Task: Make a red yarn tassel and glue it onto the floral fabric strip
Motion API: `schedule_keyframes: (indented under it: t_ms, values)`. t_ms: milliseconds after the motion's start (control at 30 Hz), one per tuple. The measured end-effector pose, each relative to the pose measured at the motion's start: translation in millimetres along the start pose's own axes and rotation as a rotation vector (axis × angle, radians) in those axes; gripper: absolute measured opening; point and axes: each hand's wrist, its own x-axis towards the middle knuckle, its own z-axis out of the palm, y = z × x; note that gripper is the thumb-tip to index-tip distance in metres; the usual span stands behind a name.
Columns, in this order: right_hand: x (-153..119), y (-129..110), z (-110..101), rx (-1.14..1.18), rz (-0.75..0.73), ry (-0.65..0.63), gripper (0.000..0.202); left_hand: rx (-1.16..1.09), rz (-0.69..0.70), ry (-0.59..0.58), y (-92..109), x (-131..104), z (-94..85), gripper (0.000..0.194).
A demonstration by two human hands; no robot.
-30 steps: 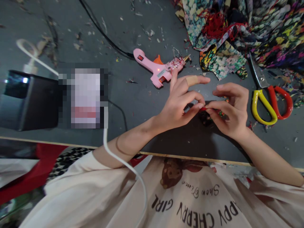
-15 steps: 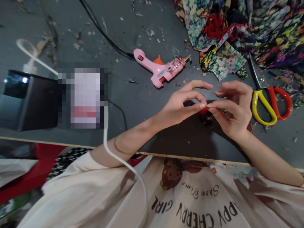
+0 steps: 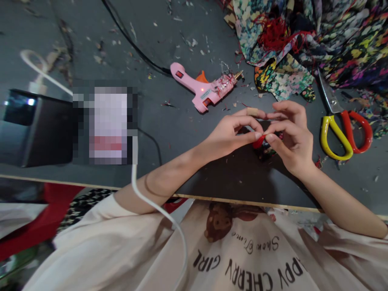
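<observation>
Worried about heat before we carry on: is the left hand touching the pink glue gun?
Apart. The head view plainly shows grey tabletop between the left hand and the pink glue gun.

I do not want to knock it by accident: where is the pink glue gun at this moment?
In the head view, the pink glue gun lies on the grey table, beyond the left hand and left of the scissors.

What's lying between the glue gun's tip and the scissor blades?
In the head view, a floral fabric scrap lies between the pink glue gun and the scissors, with small loose bits nearer the gun.
</observation>
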Motion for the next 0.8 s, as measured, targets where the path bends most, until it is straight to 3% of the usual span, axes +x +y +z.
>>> schedule_keyframes:
  t_ms: [200,333,433,600,800]
  values:
    - [-0.5,2.5,1.8,0.038,0.085,-0.002,0.011,0.137,0.106,0.042,-3.8,-0.7,3.1,0.024]
    - [-0.8,4.3,3.5,0.014,0.12,0.024,0.017,0.361,0.271,0.169,-1.0,-5.9,4.7,0.022]
    - [-1.2,6.3,6.2,0.004,0.119,0.046,0.016,0.536,0.387,0.189,-2.3,-7.5,4.7,0.024]
    - [-2.4,9.7,9.3,-0.042,0.142,0.056,0.02,0.681,0.389,0.176,-8.0,-5.3,4.2,0.019]
    - [-1.8,8.9,9.3,-0.067,0.145,0.067,0.017,0.652,0.404,0.175,-6.6,-5.9,3.8,0.017]
